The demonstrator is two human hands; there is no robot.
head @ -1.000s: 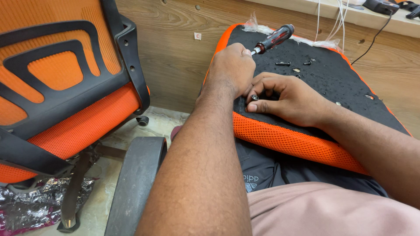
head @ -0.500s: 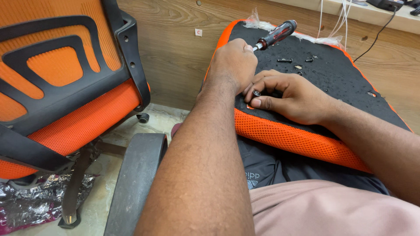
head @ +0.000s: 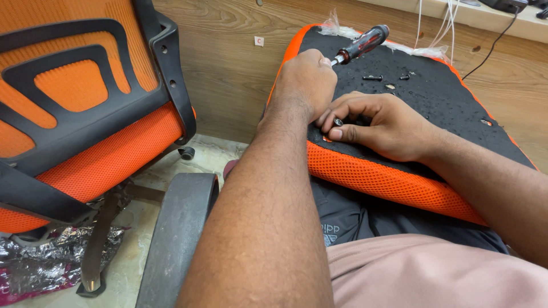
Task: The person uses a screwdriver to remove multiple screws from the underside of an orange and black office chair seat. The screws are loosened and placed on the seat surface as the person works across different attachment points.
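Both your hands stay on the seat [head: 434, 97] on your lap: your left hand [head: 305, 82] grips the screwdriver [head: 359, 45], and your right hand [head: 377, 125] pinches a bolt [head: 338, 121]. Compared with a second ago, the bolt sits slightly higher, closer to the tool, so you are lining it up.

Bare, hairy forearms, no sleeves; left hand [head: 305, 82] & right hand [head: 379, 125] ungloved. Pale pink shirt [head: 434, 274], dark grey shorts [head: 354, 219].

one screwdriver [head: 362, 44], two hands, two chairs
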